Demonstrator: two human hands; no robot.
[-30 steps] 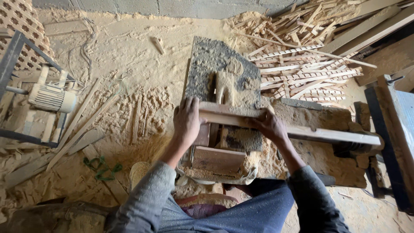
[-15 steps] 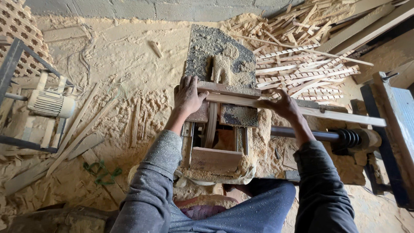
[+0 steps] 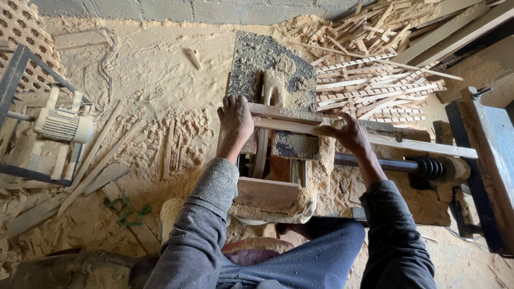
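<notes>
My left hand presses down on the left end of a long wooden strip that lies across a sawdust-covered saw table. My right hand grips the same strip farther right. The strip runs out to the right past my hand. A raised guard caked with sawdust stands just beyond the strip. Below the strip a wooden frame and a metal shaft with a coil spring show. Both sleeves are grey and dusted with sawdust.
A heap of thin cut slats lies at the back right. An electric motor sits in a metal frame at left, with a lattice panel behind. Loose strips and sawdust cover the floor. A dark metal stand stands at right.
Both hands have pushed the wooden strip away from me across the table toward the guard. The metal shaft and spring below have come into view.
</notes>
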